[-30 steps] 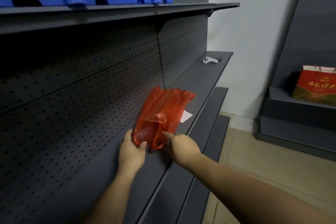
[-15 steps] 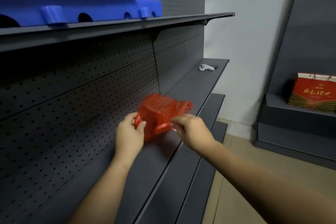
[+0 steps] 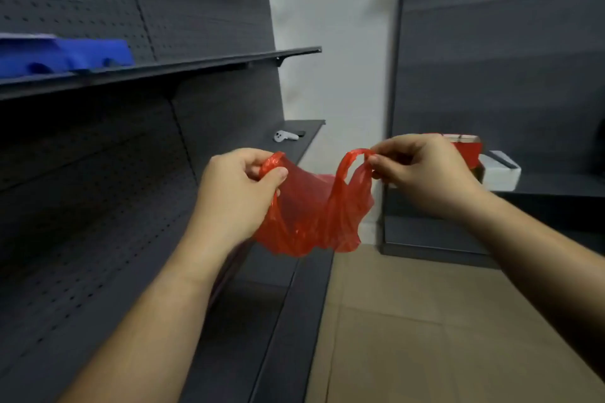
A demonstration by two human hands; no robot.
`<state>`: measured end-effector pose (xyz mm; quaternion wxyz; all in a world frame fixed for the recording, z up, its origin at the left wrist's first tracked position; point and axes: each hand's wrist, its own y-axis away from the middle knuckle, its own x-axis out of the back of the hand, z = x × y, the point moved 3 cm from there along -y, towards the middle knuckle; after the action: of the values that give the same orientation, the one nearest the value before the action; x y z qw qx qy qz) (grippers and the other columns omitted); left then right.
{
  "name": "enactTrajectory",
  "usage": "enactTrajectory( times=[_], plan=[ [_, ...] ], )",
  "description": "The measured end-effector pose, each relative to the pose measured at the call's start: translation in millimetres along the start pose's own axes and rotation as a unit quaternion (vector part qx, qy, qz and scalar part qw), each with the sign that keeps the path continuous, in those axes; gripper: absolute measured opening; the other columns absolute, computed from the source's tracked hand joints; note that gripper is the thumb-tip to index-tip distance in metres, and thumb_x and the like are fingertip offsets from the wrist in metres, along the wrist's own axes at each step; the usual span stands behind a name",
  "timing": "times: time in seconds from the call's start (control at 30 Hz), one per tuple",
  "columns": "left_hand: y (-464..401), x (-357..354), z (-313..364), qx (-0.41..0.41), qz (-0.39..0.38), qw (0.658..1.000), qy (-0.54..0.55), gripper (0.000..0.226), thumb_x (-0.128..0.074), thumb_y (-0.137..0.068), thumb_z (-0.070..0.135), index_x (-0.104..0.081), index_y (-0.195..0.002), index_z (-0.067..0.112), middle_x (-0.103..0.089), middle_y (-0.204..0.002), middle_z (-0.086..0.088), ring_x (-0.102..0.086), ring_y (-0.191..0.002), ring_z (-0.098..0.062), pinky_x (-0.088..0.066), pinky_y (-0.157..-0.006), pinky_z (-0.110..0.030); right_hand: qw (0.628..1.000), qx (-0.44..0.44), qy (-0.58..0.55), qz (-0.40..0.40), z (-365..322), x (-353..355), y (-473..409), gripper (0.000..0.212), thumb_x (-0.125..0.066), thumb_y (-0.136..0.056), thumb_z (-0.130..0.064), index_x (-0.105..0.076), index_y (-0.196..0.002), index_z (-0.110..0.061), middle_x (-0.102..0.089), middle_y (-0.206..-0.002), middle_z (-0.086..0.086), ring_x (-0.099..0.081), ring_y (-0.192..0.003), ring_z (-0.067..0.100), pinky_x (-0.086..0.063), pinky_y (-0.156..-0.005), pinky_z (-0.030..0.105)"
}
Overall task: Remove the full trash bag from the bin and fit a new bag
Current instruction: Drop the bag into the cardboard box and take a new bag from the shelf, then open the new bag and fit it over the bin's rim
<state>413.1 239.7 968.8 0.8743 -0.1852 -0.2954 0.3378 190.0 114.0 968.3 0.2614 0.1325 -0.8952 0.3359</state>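
Red plastic bag (image 3: 307, 216) held mid-air in front of dark shelving (image 3: 98, 173), left hand (image 3: 235, 186) fingers pinching one handle, right hand (image 3: 422, 170) fingers pinching the other, bag hanging slack between

Dim, even indoor light is falling on the scene, leaving the dark pegboard shelving (image 3: 98, 173) murky. Beside the shelving, the white wall (image 3: 334, 75) is showing brightest. Wide-angle distortion is bending the shelving's uprights near the frame edges. Everything is looking slightly soft, with no glare.

Bag (image 3: 311, 216) between both hands, shelving (image 3: 98, 173) left, controller (image 3: 285, 136) behind
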Motion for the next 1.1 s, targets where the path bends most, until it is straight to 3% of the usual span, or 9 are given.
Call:
enactTrajectory(
  times=[0.1,0.2,0.37,0.57,0.63,0.73,0.87,0.97,1.1],
  plan=[
    [14,-50,-14,0.042,-0.055,0.997,0.042,0.009,-0.076,-0.084,0.016,-0.078,-0.086,0.025,-0.076,-0.069,0.003,-0.075,-0.063,-0.013,-0.062,-0.066,-0.037,0.998,-0.046,0.035,-0.005,51,20,28,0.008,-0.072,-0.087,-0.030,-0.078,-0.086,-0.025,-0.076,-0.072,-0.009,-0.071,-0.068,-0.001,-0.059,-0.069,0.023],
    [42,-107,-41,0.096,-0.120,0.987,0.053,0.009,-0.076,-0.083,0.016,-0.077,-0.087,0.023,-0.077,-0.070,0.001,-0.076,-0.065,-0.016,-0.063,-0.069,-0.041,0.991,-0.116,0.065,-0.034,112,20,69,0.008,-0.072,-0.087,-0.029,-0.077,-0.082,-0.026,-0.072,-0.066,-0.012,-0.065,-0.060,-0.005,-0.046,-0.057,0.006],
    [97,-191,-97,0.186,-0.199,0.961,0.046,0.014,-0.075,-0.085,0.012,-0.075,-0.082,0.025,-0.077,-0.067,0.000,-0.074,-0.061,-0.013,-0.061,-0.065,-0.033,0.966,-0.223,0.089,-0.091,208,-6,134,0.010,-0.070,-0.090,-0.027,-0.078,-0.085,-0.022,-0.074,-0.069,-0.006,-0.069,-0.063,0.003,-0.053,-0.065,0.021],
    [162,-272,-180,0.304,-0.256,0.917,0.042,0.009,-0.072,-0.087,0.006,-0.074,-0.094,0.011,-0.076,-0.075,-0.012,-0.068,-0.058,-0.018,-0.061,-0.068,-0.042,0.936,-0.318,0.070,-0.133,304,-58,210,0.012,-0.067,-0.091,-0.018,-0.077,-0.083,-0.020,-0.069,-0.064,-0.012,-0.062,-0.057,-0.007,-0.044,-0.053,0.006],
    [180,-291,-209,0.335,-0.263,0.904,0.041,0.010,-0.072,-0.087,0.006,-0.074,-0.096,0.010,-0.076,-0.072,-0.008,-0.068,-0.059,-0.019,-0.060,-0.067,-0.041,0.927,-0.341,0.068,-0.142,330,-78,232,0.013,-0.067,-0.091,-0.019,-0.077,-0.083,-0.019,-0.069,-0.066,-0.011,-0.063,-0.059,-0.002,-0.044,-0.054,0.008],
    [205,-314,-251,0.364,-0.273,0.890,0.029,0.008,-0.072,-0.087,0.007,-0.074,-0.093,0.012,-0.075,-0.070,-0.005,-0.069,-0.061,-0.020,-0.057,-0.064,-0.036,0.916,-0.372,0.057,-0.140,363,-109,260,0.012,-0.067,-0.091,-0.018,-0.077,-0.085,-0.016,-0.071,-0.069,-0.005,-0.067,-0.066,0.011,-0.049,-0.064,0.024],
    [230,-338,-311,0.401,-0.281,0.872,0.032,0.011,-0.072,-0.088,0.009,-0.073,-0.099,0.009,-0.076,-0.082,-0.008,-0.072,-0.072,-0.021,-0.059,-0.067,-0.033,0.904,-0.398,0.055,-0.144,398,-148,290,0.013,-0.064,-0.092,-0.017,-0.076,-0.088,-0.015,-0.070,-0.071,-0.006,-0.062,-0.063,0.001,-0.044,-0.057,0.011],
    [248,-355,-362,0.428,-0.291,0.854,0.042,0.011,-0.073,-0.088,0.011,-0.073,-0.098,0.012,-0.077,-0.089,-0.007,-0.075,-0.082,-0.025,-0.062,-0.081,-0.044,0.899,-0.413,0.050,-0.139,425,-178,314,0.014,-0.064,-0.093,-0.017,-0.077,-0.090,-0.013,-0.072,-0.073,-0.003,-0.065,-0.067,0.006,-0.052,-0.065,0.024],
    [281,-380,-429,0.452,-0.305,0.837,0.043,0.014,-0.073,-0.089,0.014,-0.071,-0.102,0.012,-0.077,-0.093,-0.007,-0.075,-0.079,-0.022,-0.063,-0.074,-0.039,0.890,-0.431,0.048,-0.139,473,-223,355,0.015,-0.064,-0.094,-0.020,-0.076,-0.091,-0.012,-0.074,-0.075,0.000,-0.070,-0.071,0.015,-0.059,-0.071,0.036]
  ],
)
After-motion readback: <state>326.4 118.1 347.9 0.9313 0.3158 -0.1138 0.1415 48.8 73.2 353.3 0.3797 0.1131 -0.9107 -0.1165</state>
